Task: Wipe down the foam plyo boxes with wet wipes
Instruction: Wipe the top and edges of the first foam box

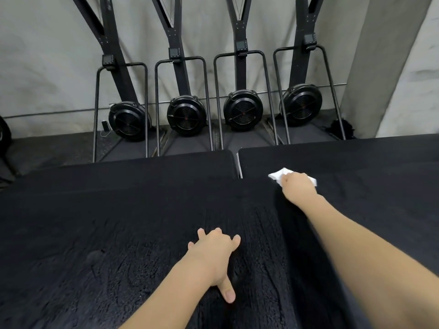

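Two black foam plyo boxes stand side by side below me. The left box (107,233) fills the near and left part of the view, its top streaked with wet marks. The right box (370,162) lies behind a narrow gap. My left hand (215,255) rests flat on the left box's top, fingers spread and thumb pointing back toward me. My right hand (299,186) reaches onto the right box near its left edge and grips a crumpled white wet wipe (278,175), pressing it on the surface. Most of the wipe is hidden under the hand.
Several black ski-type machines (186,115) with round fan housings and metal frames stand against the grey wall beyond the boxes. A concrete column (384,67) rises at the right. Dark floor mats lie between the machines and the boxes. Something dark sits at the far left edge.
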A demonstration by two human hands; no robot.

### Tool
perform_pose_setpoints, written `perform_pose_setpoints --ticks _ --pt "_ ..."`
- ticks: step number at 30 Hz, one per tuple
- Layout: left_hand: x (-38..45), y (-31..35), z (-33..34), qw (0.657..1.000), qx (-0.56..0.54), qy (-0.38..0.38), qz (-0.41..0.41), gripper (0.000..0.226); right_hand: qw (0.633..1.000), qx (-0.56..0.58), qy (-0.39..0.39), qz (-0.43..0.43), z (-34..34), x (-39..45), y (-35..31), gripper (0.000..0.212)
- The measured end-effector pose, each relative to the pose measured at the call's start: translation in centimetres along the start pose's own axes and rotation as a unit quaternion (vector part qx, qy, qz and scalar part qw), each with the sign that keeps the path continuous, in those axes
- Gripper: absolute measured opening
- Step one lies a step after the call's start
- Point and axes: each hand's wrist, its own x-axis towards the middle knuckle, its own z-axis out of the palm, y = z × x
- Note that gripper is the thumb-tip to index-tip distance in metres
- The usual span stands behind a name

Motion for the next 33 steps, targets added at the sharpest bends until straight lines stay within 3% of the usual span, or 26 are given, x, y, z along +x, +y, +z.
perform_pose_setpoints --ticks 5,9,13,17,20,26,29,33 --pt "0.5 -0.1 0.2 1.0 0.018 -0.004 -0.003 0.139 0.987 0.029 0.023 -0.159 2.9 -0.8 -8.4 0.032" --pt "0.6 -0.1 0.1 0.999 0.037 -0.006 -0.004 0.139 0.975 0.087 0.006 -0.205 2.3 -2.1 -7.1 0.021" --pt "0.7 -0.1 0.3 1.0 0.029 -0.003 -0.007 0.14 0.994 0.013 0.036 -0.107 1.1 -1.9 0.0 0.029" --pt "0.8 -0.1 0.4 0.999 0.039 0.002 -0.01 0.141 0.999 0.019 0.045 -0.007 1.4 -2.6 4.7 0.03" --pt "0.8 -0.1 0.3 0.999 0.041 0.008 -0.006 0.141 0.997 0.01 0.069 -0.035 1.9 -4.2 2.6 0.03" --pt "1.1 -0.3 0.7 0.999 0.028 0.022 -0.007 0.142 0.976 0.152 0.039 -0.149 5.0 -7.3 -3.1 0.022" --pt "0.9 -0.3 0.6 0.999 0.028 0.027 -0.007 0.141 0.967 0.182 0.027 -0.174 4.1 -8.3 -1.7 0.024" --pt "0.7 -0.3 0.7 0.999 0.027 0.035 -0.005 0.14 0.969 0.196 0.057 -0.141 0.7 -9.7 3.2 0.019"
